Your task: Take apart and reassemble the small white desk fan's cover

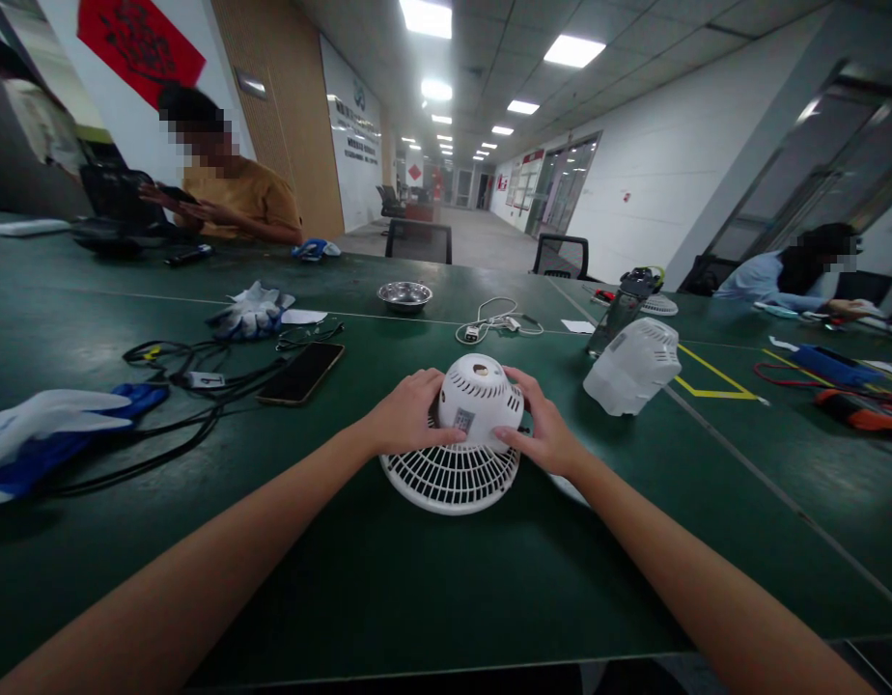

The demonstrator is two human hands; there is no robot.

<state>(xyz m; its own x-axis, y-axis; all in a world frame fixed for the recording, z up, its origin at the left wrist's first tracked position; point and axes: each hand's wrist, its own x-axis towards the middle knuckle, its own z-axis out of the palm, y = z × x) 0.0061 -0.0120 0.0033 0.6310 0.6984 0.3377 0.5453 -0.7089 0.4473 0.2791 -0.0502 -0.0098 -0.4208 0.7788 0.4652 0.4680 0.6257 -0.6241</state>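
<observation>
"How do the hands stand?"
"Left hand (408, 413) and right hand (547, 434) grasp the white housing (484, 398) from both sides, atop the slatted grille (453, 483) on the green table (388, 598)."
"How far along?"
"Looks assembled there; fastened, I can't tell. The white cable (514, 324) lies apart, beyond."

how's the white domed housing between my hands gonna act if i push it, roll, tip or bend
The white housing probably won't bend easily: its slotted shell looks like hard plastic. The wider grille beneath it should help resist tipping. Laid on its side, its rounded shape might let it roll.
</observation>
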